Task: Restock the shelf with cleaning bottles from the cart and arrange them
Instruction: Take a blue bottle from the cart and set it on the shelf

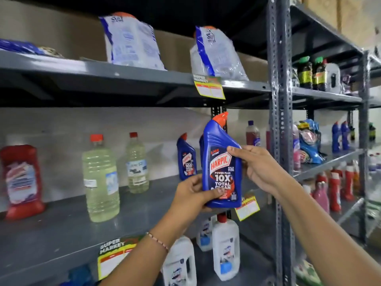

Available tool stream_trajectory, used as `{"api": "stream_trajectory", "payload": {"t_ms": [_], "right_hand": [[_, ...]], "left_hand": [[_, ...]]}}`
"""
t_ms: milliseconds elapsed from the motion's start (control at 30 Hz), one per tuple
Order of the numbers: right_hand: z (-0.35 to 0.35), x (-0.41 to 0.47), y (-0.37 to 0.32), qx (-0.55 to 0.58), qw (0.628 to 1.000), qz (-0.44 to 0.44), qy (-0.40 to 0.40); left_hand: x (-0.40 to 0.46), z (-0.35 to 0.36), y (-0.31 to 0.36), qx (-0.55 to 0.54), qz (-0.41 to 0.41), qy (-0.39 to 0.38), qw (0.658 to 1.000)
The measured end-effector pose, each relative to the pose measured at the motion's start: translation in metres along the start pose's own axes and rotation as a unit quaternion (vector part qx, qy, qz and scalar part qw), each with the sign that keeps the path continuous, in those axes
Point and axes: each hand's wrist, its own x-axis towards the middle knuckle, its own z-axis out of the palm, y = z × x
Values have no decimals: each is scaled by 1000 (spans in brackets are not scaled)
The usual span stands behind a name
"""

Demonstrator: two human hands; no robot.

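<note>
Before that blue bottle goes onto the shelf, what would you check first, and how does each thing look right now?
1. Grip: left hand holds the base of the blue Harpic bottle, right hand its side: ok.
2. Cap on: ok.
3. Label facing forward: ok.
4. Bottle upright: slightly tilted, not ok yet.
5. Free space on the middle shelf in front of the matching blue bottle: ok.
6. Room behind the held bottle: cannot tell, hidden.

Both forearms are bare, without sleeves; a thin beaded bracelet (pixel 157 241) circles the left wrist, no rings visible.
</note>
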Motion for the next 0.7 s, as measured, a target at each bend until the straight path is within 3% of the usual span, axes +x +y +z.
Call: {"api": "stream_trajectory", "payload": {"t_ms": [300, 500, 700], "right_hand": [[19, 26, 2, -30, 999, 17, -42], [30, 41, 28, -41, 997, 39, -61], [33, 66, 105, -171, 979, 76, -77]], "left_hand": [[10, -22, 6, 13, 11, 44, 999], [37, -30, -12, 108, 45, 111, 987], [76, -41, -56, 221, 18, 198, 955]]}}
